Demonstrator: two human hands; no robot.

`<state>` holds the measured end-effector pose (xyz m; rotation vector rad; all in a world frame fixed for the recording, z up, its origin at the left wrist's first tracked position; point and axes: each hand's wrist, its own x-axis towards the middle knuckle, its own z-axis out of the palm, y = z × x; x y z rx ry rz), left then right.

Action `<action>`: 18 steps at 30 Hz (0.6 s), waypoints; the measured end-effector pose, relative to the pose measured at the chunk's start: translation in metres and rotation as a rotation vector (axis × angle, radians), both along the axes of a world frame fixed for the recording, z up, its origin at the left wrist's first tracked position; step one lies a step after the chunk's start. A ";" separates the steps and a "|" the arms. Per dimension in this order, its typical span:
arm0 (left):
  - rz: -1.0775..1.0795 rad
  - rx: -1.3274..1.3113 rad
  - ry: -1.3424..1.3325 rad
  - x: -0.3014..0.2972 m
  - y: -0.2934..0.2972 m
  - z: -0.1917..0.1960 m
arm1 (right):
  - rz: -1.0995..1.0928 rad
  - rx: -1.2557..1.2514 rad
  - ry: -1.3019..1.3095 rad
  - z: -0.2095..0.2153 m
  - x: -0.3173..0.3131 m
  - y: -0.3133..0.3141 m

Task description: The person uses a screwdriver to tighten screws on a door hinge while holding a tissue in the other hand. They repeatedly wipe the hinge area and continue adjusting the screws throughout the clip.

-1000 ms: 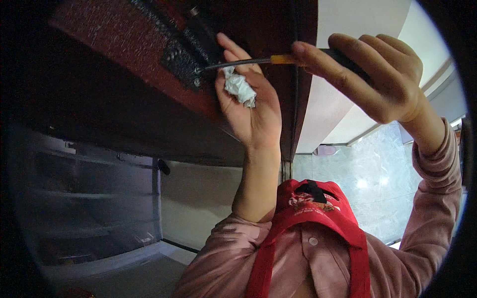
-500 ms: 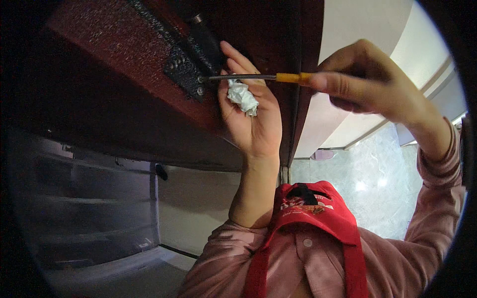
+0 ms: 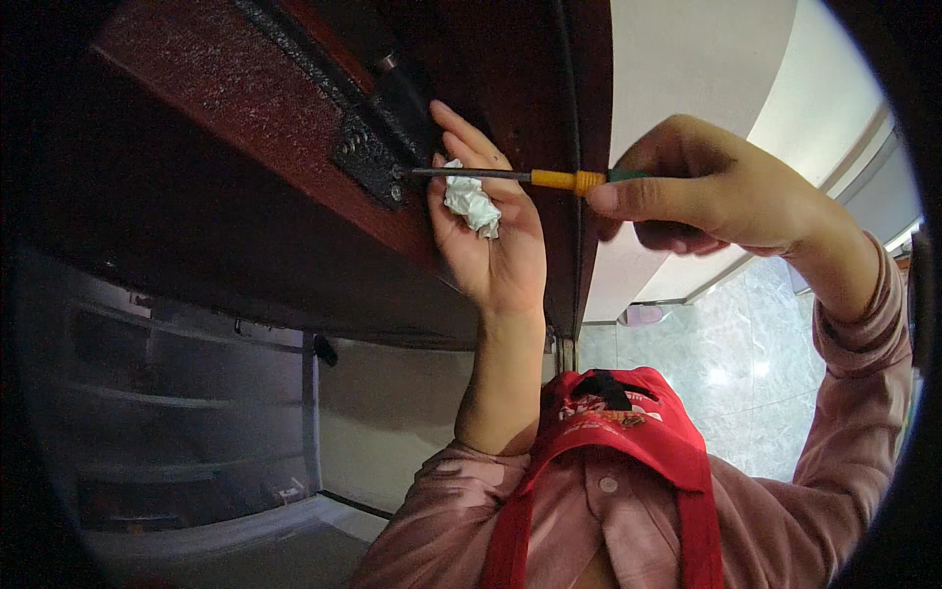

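My right hand [image 3: 702, 187] grips a screwdriver [image 3: 569, 181] with a yellow and green handle, its metal shaft pointing left. Its tip is right by a screw [image 3: 397, 174] on a black metal plate [image 3: 365, 162]; whether they touch I cannot tell. That plate is fixed to a dark red, speckled wooden surface. Under the shaft, my left hand [image 3: 510, 240] is turned palm up with its fingers stretched toward the black fitting. A crumpled white tissue [image 3: 473, 208] lies in it, held between thumb and palm.
The dark wooden panel [image 3: 245, 128] spans the upper left, with a black bar-shaped fitting [image 3: 402, 103] beside the plate. I wear a red apron [image 3: 628, 432]. Dim shelves [image 3: 186, 402] stand at lower left; a pale wall [image 3: 687, 59] and tiled floor [image 3: 726, 363] lie right.
The view has shifted slightly. My right hand and the screwdriver have moved a little left and down in the picture, and the tip shows a small gap from the screw. The tissue stays in my left hand.
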<state>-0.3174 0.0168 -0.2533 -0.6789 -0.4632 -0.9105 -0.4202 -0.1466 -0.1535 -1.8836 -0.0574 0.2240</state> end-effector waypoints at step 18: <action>-0.065 -0.023 0.152 -0.002 -0.004 0.003 | 0.074 0.284 0.095 0.003 -0.011 -0.015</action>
